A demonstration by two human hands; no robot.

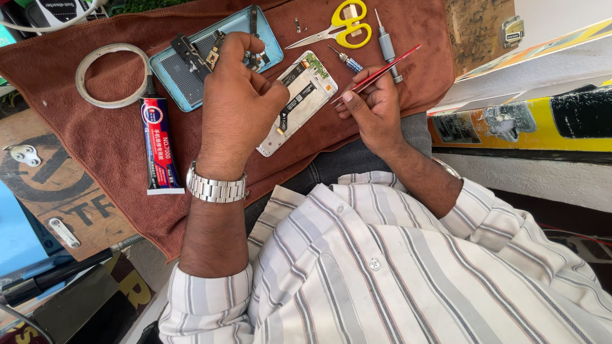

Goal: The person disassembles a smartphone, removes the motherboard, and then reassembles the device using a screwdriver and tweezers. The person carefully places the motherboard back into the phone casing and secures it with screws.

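Note:
My left hand [237, 105], a metal watch on its wrist, rests on the brown cloth [115, 140] with its fingers closed on the edge of an opened white phone [299, 95] whose inner parts and flat cable show. The fingertips also reach the light blue phone back cover [185, 76] behind it. My right hand [376, 108] grips red tweezers [376, 75], their tips next to the phone's right edge.
On the cloth lie a tube of glue [159, 146], a roll of tape [111, 73], yellow-handled scissors [344, 27], a small screwdriver [386, 44] and a screwdriver bit [346, 60]. A wooden table [57, 191] lies left, a yellow and white box [529, 121] right.

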